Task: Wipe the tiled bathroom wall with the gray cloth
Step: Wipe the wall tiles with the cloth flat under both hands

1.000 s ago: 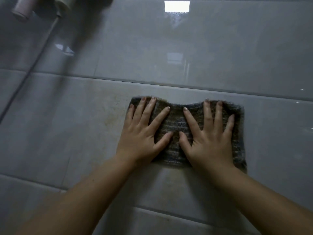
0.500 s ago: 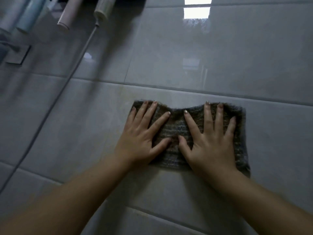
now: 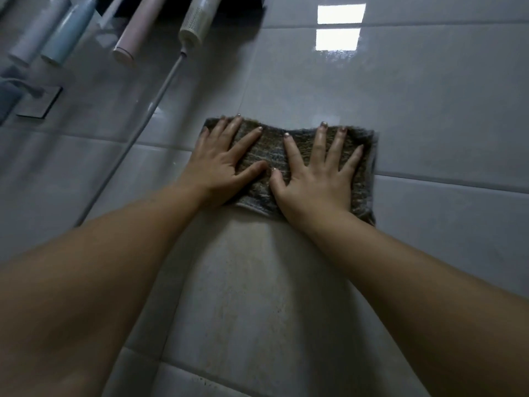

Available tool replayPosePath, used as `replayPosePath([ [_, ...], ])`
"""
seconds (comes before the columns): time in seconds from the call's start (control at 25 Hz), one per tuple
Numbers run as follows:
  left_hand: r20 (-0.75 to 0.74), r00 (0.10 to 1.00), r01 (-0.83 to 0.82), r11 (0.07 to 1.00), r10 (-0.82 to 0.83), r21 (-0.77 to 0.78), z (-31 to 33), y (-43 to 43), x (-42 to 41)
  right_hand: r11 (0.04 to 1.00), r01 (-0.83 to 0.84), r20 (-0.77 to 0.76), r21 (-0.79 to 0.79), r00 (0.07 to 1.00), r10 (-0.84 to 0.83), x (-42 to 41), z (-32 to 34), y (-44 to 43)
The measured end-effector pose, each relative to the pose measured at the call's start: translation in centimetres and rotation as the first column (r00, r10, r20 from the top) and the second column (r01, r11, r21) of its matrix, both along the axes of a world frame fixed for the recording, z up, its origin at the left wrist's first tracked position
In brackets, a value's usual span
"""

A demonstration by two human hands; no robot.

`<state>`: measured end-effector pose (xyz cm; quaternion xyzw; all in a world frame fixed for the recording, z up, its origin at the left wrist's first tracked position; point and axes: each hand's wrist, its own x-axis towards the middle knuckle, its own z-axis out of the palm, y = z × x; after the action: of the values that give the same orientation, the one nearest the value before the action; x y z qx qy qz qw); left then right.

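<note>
Mid-wipe: both hands, left [image 3: 221, 164] and right [image 3: 317, 176], splayed flat, pressing gray cloth [image 3: 269, 151] on tiled wall [image 3: 429, 110]; next, probably sliding onward with even pressure.

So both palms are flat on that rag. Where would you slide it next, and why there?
Probably straight down, hands kept flat. The left hand and right hand press the gray cloth against the tiled wall; the tile just below it looks dull and speckled with grime, while the tiles above shine. The white cord to the left is best avoided.
</note>
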<state>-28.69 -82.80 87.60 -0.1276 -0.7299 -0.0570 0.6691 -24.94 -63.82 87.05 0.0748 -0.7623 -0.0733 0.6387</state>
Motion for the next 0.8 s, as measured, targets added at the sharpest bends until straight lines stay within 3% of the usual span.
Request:
replayPosePath([
  [0.44,-0.007,0.999,0.041,0.998,-0.041,-0.041,-15.5,0.3,0.1,0.983,-0.087,-0.076,0.164,0.992,0.100,-0.7,-11.8,1.2],
  [0.68,0.112,0.992,0.055,0.996,-0.063,0.073,-10.2,-0.6,1.0,0.991,0.009,-0.033,0.134,0.999,-0.005,-0.2,-7.8,0.0],
  [0.8,0.041,0.999,0.023,0.997,-0.027,0.079,-9.9,-2.1,0.5,0.995,-0.003,-0.008,0.097,1.000,0.004,-0.3,-6.8,-1.9],
])
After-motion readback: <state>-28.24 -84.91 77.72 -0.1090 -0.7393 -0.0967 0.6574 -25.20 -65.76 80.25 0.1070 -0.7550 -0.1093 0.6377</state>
